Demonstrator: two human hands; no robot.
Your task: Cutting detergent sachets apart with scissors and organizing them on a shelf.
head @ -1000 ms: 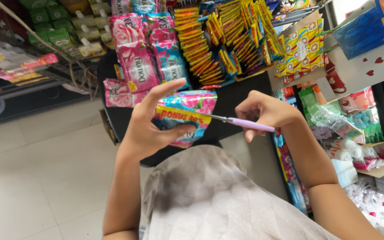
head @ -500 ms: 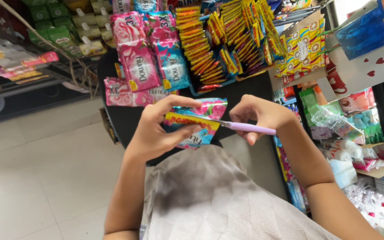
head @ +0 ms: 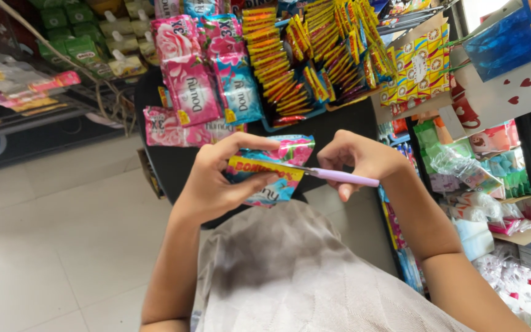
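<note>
Since one second ago, the left hand [head: 213,184] has closed its raised forefinger down onto the sachet [head: 271,169]; the scissors [head: 333,175] have moved in over the yellow band. The sachet, pink and blue, sits pinched between left thumb and fingers, in front of the black table [head: 339,123]. The right hand [head: 364,157] grips the lilac scissor handle, fingers curled tight, blade touching the sachet's right edge. Behind: pink sachet strips [head: 188,80] left, yellow-red strips [head: 314,55] centre, a yellow patterned box [head: 416,64] right.

Pink sachet strips [head: 187,74] and yellow sachet bundles [head: 314,55] are hanging above a black table [head: 173,163], green bottles [head: 81,43] standing beyond
</note>
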